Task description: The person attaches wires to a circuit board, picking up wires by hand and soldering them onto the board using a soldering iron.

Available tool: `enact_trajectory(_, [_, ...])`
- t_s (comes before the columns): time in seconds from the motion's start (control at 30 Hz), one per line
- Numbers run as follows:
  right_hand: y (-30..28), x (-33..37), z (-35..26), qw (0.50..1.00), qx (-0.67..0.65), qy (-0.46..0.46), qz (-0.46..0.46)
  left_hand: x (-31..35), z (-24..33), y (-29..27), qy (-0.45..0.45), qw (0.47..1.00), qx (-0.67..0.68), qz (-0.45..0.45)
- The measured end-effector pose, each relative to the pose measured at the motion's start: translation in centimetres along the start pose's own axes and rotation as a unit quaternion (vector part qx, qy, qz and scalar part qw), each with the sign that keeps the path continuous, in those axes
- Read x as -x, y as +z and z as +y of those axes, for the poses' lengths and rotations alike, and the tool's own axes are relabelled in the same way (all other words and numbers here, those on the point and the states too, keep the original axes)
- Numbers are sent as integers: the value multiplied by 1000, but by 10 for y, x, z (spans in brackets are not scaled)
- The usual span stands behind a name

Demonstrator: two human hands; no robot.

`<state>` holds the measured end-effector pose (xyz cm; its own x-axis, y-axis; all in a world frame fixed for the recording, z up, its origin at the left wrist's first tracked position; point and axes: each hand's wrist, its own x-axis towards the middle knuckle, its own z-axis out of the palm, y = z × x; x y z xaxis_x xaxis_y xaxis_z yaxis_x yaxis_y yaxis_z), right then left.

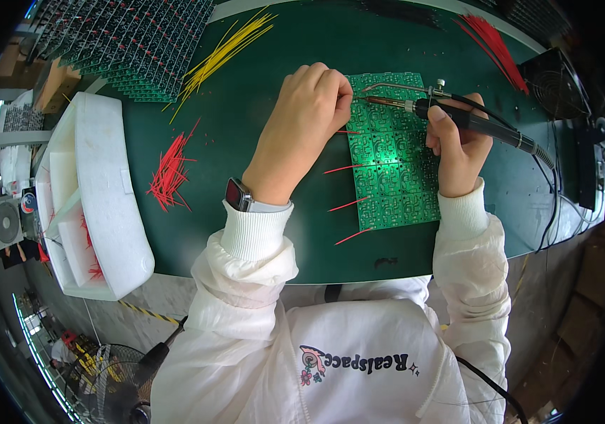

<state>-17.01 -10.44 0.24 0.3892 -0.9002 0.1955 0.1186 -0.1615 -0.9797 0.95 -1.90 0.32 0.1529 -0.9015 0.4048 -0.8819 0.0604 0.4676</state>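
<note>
Your left hand [308,109] has its fingers curled in beside the upper left edge of the green circuit board [387,201]; I cannot tell what, if anything, they pinch; your right hand [461,145] has its fingers closed around the soldering iron [484,126], its tip near your left fingers; red wires [348,169] jut from the board's edge below those fingers; a loose red pile [170,173] lies well to their left.

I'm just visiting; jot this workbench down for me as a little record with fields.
Right hand: holding a soldering iron
Left hand: at the board's upper left edge; its grip is hidden
Circuit board: green, flat on the table
Board's left edge: red wires sticking out
Left pile: short red wires
Far side: yellow wires, long red wires
</note>
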Motion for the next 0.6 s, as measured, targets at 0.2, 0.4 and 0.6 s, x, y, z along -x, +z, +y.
enact_trajectory(0.2, [3,0,0,1000,-3,-1,-1,1,-1,-1,4,1000,-4,6])
enact_trajectory(0.4, [0,1,-1,1000,3,-1,-3,0,1,1,8,1000,-11,6])
enact_trajectory(0.6, [2,2,1,1000,7,-3,-9,2,0,1,9,1000,-14,12])
